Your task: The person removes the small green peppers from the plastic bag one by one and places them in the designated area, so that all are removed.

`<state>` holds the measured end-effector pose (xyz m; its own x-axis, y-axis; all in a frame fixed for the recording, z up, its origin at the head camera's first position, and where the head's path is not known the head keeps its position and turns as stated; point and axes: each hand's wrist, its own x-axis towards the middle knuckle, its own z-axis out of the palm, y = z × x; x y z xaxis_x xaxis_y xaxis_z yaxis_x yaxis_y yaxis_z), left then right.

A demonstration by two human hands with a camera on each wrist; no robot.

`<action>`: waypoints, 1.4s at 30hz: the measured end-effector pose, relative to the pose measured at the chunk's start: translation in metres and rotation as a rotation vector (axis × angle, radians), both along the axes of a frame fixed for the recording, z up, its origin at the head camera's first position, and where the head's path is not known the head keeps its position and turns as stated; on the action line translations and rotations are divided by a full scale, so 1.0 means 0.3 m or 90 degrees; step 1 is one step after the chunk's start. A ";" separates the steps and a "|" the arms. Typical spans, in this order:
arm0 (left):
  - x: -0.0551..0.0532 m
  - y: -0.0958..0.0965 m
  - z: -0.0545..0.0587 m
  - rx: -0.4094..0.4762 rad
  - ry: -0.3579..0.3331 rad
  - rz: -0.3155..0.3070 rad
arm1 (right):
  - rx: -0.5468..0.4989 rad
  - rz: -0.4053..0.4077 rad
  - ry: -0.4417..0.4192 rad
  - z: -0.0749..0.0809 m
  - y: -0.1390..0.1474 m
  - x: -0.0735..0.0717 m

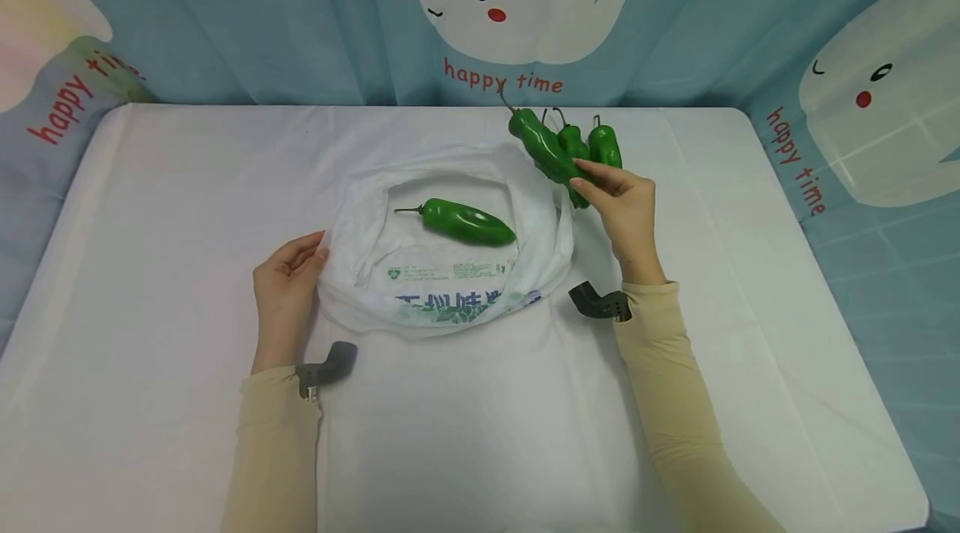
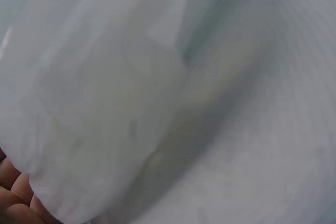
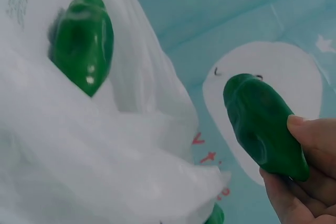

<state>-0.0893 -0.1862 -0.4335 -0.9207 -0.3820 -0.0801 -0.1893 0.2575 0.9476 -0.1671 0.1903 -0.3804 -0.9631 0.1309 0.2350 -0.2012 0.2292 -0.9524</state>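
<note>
A white plastic bag with printing on it lies spread with its mouth open toward me. Inside it rests one green pepper, its stem pointing left; the right wrist view also shows this pepper. My left hand pinches the bag's left rim between thumb and fingers; in the left wrist view the bag covers most of the picture. My right hand holds another green pepper by its lower end, raised near the bag's right rim. Its stem points up and left.
Several more green peppers lie behind the raised one, near the back edge of the white table, partly hidden by it. A blue curtain with whale prints hangs behind the table. Small dark cameras sit on both wrists.
</note>
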 end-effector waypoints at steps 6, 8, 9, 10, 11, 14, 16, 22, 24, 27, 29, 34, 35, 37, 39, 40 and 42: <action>0.000 0.001 -0.001 0.003 -0.001 -0.002 | -0.024 -0.067 -0.013 -0.009 0.037 -0.015; 0.001 0.001 0.000 0.003 -0.001 -0.003 | -0.029 -0.088 -0.016 -0.012 0.052 -0.019; 0.001 0.001 0.000 0.003 0.000 -0.004 | -0.032 -0.098 -0.017 -0.013 0.060 -0.021; 0.001 0.001 0.000 0.002 0.000 -0.005 | -0.034 -0.106 -0.018 -0.014 0.067 -0.022; 0.001 0.001 0.001 0.002 0.002 -0.006 | -0.034 -0.115 -0.020 -0.014 0.074 -0.023; 0.002 0.001 0.003 0.001 0.005 -0.006 | -0.053 -0.135 -0.020 -0.016 0.096 -0.028; 0.003 0.002 0.005 0.001 0.008 -0.007 | -0.067 -0.147 -0.016 -0.019 0.110 -0.031; 0.005 0.003 0.007 0.006 0.007 -0.011 | -0.052 -0.194 -0.010 -0.034 0.147 -0.038; 0.005 0.004 0.008 0.006 0.007 -0.010 | -0.048 -0.209 -0.012 -0.039 0.158 -0.039; 0.006 0.005 0.009 0.004 0.007 -0.008 | -0.054 -0.228 -0.015 -0.046 0.172 -0.041; 0.005 0.006 0.010 0.005 0.008 -0.007 | -0.053 -0.244 -0.017 -0.051 0.182 -0.041; 0.004 0.006 0.011 0.008 0.005 -0.007 | -0.009 -0.286 -0.013 -0.070 0.205 -0.049; 0.004 0.006 0.010 0.010 0.005 -0.006 | 0.008 -0.294 -0.012 -0.074 0.209 -0.051; 0.003 0.005 0.009 0.012 0.003 -0.005 | 0.041 -0.309 -0.015 -0.083 0.218 -0.054; 0.003 0.004 0.008 0.014 0.003 -0.003 | 0.054 -0.323 -0.023 -0.092 0.227 -0.056; 0.002 0.003 0.007 0.016 0.004 -0.003 | 0.054 -0.330 -0.026 -0.096 0.231 -0.056; 0.002 0.002 0.005 0.019 0.004 -0.004 | 0.045 -0.341 -0.035 -0.103 0.240 -0.057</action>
<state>-0.0888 -0.1856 -0.4320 -0.9237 -0.3736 -0.0852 -0.1814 0.2305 0.9560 -0.1841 0.2622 -0.4113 -0.7770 0.5925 0.2128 0.0106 0.3504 -0.9365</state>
